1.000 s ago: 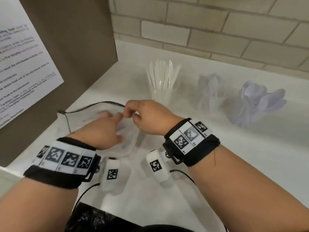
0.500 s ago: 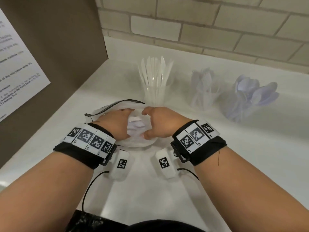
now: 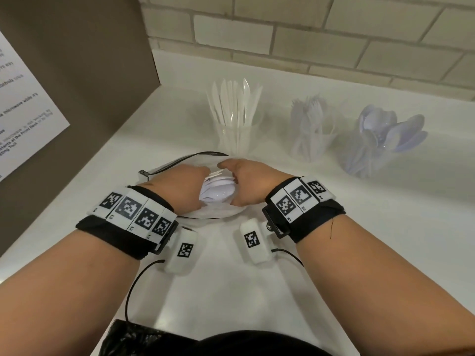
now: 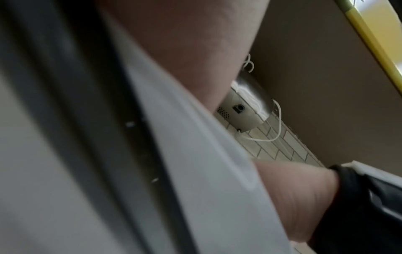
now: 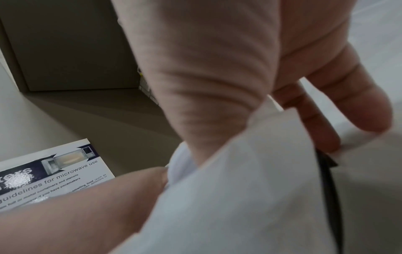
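Fingers [image 5: 348, 106] of right hand [image 3: 246, 186] curled, pinching lip of clear zip pouch [image 3: 223, 211] against thumb. On opposite lip: left hand [image 3: 180, 191], fingertips hidden, grip can't tell. White bench [image 3: 231, 291] carries pouch front centre, lying flat. Behind it, in a row: knife cup [image 3: 235, 134], fork cup [image 3: 312, 142], spoon cup [image 3: 372, 155]. White cutlery [image 3: 218, 194] sits inside pouch, between hands.

Right grip [image 5: 217, 68] fills frame, fingers [image 5: 359, 106] curled down, pinching white pouch [image 5: 250, 206] near its black zip [image 5: 328, 182]. Another finger [image 5: 97, 202] touches pouch from lower left. Microwave guidelines sheet [image 5: 54, 173] on brown panel [image 5: 97, 120] behind. White bench [image 5: 374, 25] at right.
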Motion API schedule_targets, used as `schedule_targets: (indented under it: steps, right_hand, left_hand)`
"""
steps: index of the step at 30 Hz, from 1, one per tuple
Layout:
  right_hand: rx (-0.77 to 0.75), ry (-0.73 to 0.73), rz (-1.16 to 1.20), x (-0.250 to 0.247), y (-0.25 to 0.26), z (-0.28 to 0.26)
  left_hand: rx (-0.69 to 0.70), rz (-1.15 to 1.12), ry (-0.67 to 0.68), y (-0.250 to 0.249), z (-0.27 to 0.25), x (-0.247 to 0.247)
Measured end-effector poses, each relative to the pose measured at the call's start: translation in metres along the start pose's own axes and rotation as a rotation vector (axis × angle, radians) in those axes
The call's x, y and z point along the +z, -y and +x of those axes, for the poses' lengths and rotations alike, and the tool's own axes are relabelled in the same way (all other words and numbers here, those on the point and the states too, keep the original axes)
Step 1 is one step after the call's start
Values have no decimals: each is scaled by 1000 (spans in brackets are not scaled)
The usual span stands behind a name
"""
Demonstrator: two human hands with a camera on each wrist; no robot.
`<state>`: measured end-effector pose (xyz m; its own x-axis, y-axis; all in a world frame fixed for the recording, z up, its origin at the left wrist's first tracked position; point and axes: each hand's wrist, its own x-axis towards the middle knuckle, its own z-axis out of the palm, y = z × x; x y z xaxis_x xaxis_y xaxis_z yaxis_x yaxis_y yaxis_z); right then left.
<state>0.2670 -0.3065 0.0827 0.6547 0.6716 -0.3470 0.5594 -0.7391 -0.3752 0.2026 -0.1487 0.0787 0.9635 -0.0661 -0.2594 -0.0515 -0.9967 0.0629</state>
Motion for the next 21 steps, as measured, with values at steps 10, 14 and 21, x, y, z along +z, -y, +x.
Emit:
schedule_targets:
  steps: [10, 14, 21]
  right_hand:
    - [-23, -51, 19, 6, 1, -8]
    - [9, -64, -18, 17, 21, -8]
    - [-126, -134, 403, 16, 47, -4]
  left_hand:
    - [-9, -819, -383, 15, -21, -28]
    - [-73, -1322, -701, 24, -26, -36]
    - [-78, -1618, -1066, 29, -37, -56]
